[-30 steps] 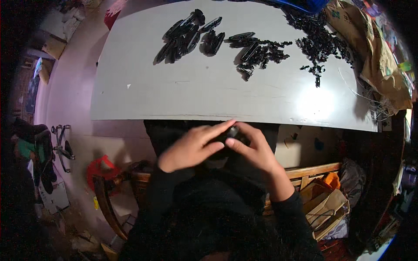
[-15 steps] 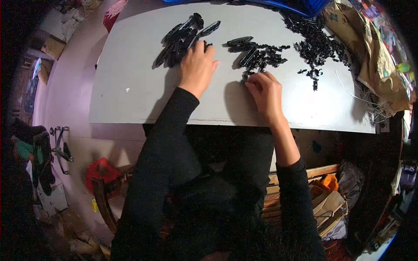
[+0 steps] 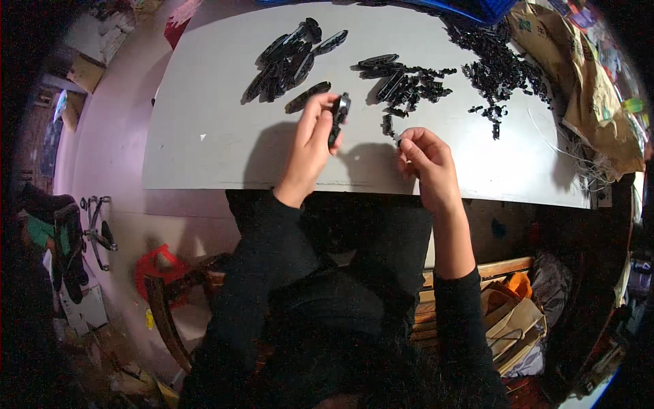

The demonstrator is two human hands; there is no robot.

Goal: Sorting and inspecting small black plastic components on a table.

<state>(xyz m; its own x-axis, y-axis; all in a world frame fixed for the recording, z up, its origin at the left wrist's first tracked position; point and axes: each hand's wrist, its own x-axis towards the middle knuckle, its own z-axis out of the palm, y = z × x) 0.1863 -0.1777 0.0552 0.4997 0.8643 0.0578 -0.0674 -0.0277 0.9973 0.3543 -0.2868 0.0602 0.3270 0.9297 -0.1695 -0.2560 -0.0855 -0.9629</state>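
My left hand [image 3: 311,146] is closed around a long black plastic part [image 3: 338,120], raised over the white table. Over the table to its right, my right hand [image 3: 429,158] pinches a small dark piece [image 3: 400,142] between thumb and fingertips; its exact kind is too small to make out. A pile of similar long black parts [image 3: 283,65] lies beyond my left hand, with a single long part [image 3: 308,97] nearer to it. Past my right hand spreads a cluster of small black pieces [image 3: 417,88], with a few long parts [image 3: 378,61] at its left side.
A larger heap of tiny black pieces [image 3: 494,65] covers the far right of the white table [image 3: 204,160]. Brown paper sacking [image 3: 579,82] and tangled pale string [image 3: 589,163] lie along the right edge. A blue bin [image 3: 470,10] stands at the back.
My left hand has come back from the pile toward me and now holds a long black part. My right hand has drawn slightly nearer and turned, pinching a small piece.
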